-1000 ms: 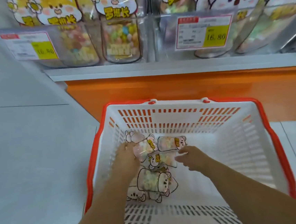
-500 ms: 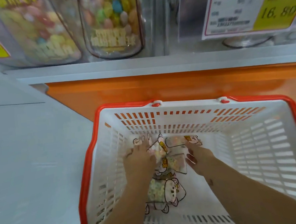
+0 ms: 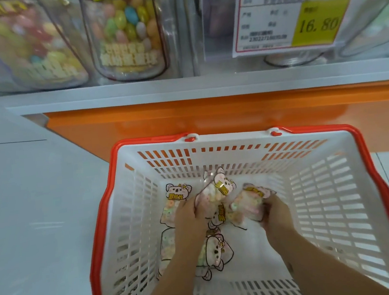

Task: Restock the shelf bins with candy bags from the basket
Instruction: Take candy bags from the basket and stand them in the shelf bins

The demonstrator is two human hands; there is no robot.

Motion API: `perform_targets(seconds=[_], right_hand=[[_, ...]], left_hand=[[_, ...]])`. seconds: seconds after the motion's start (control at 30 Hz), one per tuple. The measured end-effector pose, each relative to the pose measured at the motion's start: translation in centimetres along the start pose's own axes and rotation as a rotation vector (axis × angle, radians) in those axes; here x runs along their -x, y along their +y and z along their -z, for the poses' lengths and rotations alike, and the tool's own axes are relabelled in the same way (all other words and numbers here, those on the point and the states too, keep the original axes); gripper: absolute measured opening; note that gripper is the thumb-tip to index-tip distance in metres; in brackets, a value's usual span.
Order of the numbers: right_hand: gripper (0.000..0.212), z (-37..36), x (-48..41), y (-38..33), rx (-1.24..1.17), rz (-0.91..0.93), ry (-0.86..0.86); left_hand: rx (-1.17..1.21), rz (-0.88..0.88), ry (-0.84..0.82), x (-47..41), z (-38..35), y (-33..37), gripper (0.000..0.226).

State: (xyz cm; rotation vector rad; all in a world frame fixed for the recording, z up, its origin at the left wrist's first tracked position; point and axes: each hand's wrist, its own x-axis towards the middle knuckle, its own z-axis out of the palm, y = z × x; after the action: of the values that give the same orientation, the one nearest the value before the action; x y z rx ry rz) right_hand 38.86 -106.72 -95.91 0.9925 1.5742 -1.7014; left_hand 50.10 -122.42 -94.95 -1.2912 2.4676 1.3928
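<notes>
Shop aisle: both hands deep in basket [image 3: 111, 186] (white, orange rim) standing on floor [image 3: 28, 211] against orange shelf base [image 3: 209, 117]. Grip of left hand [image 3: 187, 215] curled on first bag [image 3: 213, 192], tilted up off pile. Grip of right hand [image 3: 274, 213] wrapped round second bag [image 3: 247, 205], just beside first. Loose bags [image 3: 213, 252] lie flat on basket bottom under wrists. Above, shelf [image 3: 206, 85] bins [image 3: 128, 34] hold candy; price tag [image 3: 294, 11] reads 16.80.
</notes>
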Motion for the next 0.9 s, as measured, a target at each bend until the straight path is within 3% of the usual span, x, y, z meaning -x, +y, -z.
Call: perform_targets(seconds=[0.13, 0.23, 0.33, 0.47, 0.57, 0.67, 0.8, 0.9], right_hand=[[0.007, -2.2, 2.5, -0.9, 0.091, 0.041, -0.087], [0.007, -3.4, 5.0, -2.6, 0.147, 0.108, -0.190], [0.025, -4.0, 7.6, -3.5, 0.201, 0.138, -0.266], [0.026, -2.6, 11.8, -4.0, 0.142, 0.151, -0.317], [0.056, -1.1, 14.4, -4.8, 0.089, 0.225, -0.361], [0.068, 0.2, 17.6, -6.8, 0.078, 0.368, -0.394], [0.047, 2.2, 21.6, -11.3, -0.044, 0.512, -0.357], [0.062, 3.1, 25.3, -14.1, -0.022, 0.556, -0.443]], left_hand=[[0.119, 0.047, -0.057, -0.1, 1.0, 1.9, 0.043], [0.173, 0.061, -0.098, 0.8, 1.9, 2.1, 0.049], [0.312, 0.097, -0.117, 2.3, 2.6, 3.6, 0.040], [0.448, 0.068, -0.170, 6.4, 5.4, 9.1, 0.020], [0.552, 0.043, -0.211, 8.8, 7.3, 11.6, 0.010], [0.698, -0.013, -0.235, 10.8, 10.0, 13.9, 0.024], [0.886, -0.070, -0.204, 12.7, 13.4, 15.9, 0.031], [0.965, -0.114, -0.193, 14.4, 15.1, 17.5, 0.030]])
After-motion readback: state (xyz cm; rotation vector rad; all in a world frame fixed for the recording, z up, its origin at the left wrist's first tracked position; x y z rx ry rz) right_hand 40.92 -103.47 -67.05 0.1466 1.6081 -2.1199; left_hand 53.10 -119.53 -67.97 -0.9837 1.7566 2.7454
